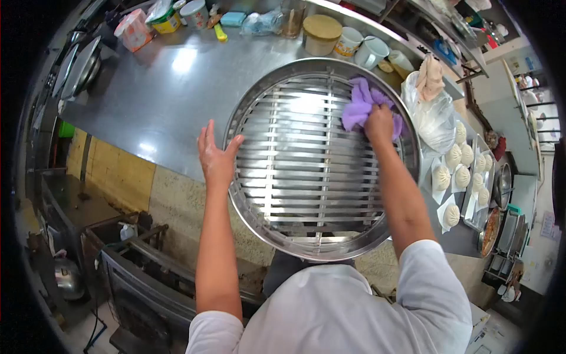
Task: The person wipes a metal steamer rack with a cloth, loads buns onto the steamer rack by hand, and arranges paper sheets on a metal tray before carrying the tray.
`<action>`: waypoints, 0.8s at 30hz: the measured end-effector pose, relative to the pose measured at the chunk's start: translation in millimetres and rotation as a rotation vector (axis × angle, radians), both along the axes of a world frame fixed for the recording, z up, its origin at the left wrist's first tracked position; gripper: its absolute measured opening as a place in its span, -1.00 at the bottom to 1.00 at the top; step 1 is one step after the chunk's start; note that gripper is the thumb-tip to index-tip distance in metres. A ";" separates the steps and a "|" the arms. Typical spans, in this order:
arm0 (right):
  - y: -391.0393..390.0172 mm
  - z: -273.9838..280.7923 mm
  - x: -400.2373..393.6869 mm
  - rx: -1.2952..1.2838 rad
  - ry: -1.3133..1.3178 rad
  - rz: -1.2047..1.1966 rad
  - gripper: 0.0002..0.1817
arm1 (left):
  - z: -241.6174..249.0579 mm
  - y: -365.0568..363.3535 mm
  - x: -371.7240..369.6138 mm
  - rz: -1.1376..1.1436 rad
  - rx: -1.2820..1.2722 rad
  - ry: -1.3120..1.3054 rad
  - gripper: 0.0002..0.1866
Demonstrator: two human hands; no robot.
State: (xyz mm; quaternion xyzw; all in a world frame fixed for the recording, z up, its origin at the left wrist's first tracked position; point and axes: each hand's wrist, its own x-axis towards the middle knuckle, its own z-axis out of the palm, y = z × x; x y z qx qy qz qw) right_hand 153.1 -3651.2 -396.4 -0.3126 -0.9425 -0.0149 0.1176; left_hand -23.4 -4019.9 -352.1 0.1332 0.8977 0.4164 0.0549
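Note:
A large round metal steamer tray (325, 151) with slats across its bottom lies on the steel counter, its near rim reaching over the front edge by my body. My right hand (380, 123) grips a purple cloth (358, 109) inside the tray, against the slats near the far right wall. At the tray's left side my left hand (217, 154) is open, fingers spread and thumb right at the rim.
Several pleated buns (453, 156) on paper squares sit to the right, beside a plastic bag (433, 121). Mugs (371, 52), a lidded tub (322, 34) and other containers line the back of the steel counter (159, 88). Metal equipment (147, 283) stands at lower left.

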 end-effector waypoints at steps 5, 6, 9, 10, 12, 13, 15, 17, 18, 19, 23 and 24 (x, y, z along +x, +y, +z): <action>-187.9 -59.2 -137.2 -0.617 0.391 0.242 -0.82 | -2.6 0.0 -6.3 -0.042 0.029 0.015 -0.07; -223.3 -26.4 -134.1 -0.362 0.304 0.561 -0.82 | -0.7 -0.2 -6.5 -0.052 0.011 0.035 -0.08; -259.7 -33.1 -119.6 -0.474 0.214 0.585 -0.84 | -3.5 -1.9 -7.4 -0.052 0.023 0.064 -0.06; -232.6 -22.6 -94.4 -0.420 0.141 0.719 -0.84 | -7.8 0.5 -8.7 -0.048 0.036 0.062 -0.06; -171.1 -43.4 -42.3 -0.518 0.158 0.513 -0.74 | -20.6 -1.6 -11.4 0.003 -0.048 0.099 -0.03; -141.6 -10.7 -6.5 -0.511 0.034 0.319 -0.78 | -19.9 -5.5 -9.5 0.026 -0.057 0.088 -0.03; -83.5 23.7 65.7 -0.309 -0.260 0.091 -0.70 | -13.8 -0.2 -7.7 0.037 0.010 0.019 0.02; -41.3 33.0 127.9 -0.190 -0.277 -0.053 -0.74 | -14.6 0.7 -8.5 0.056 0.020 0.025 0.04; -36.9 42.0 142.1 -0.191 -0.355 -0.173 -0.73 | -16.4 0.8 -6.0 0.052 0.025 0.031 0.05; -40.3 33.8 144.4 -0.335 -0.289 -0.116 -0.73 | -16.8 0.5 -3.1 0.040 0.033 0.026 0.05; -188.3 5.0 32.0 -0.802 -0.032 0.329 -0.78 | -21.4 1.9 -7.0 0.045 -0.010 0.088 0.09; -239.9 -1.1 2.4 -0.647 -0.035 0.467 -0.81 | -20.2 1.9 -7.3 0.040 -0.015 0.097 0.09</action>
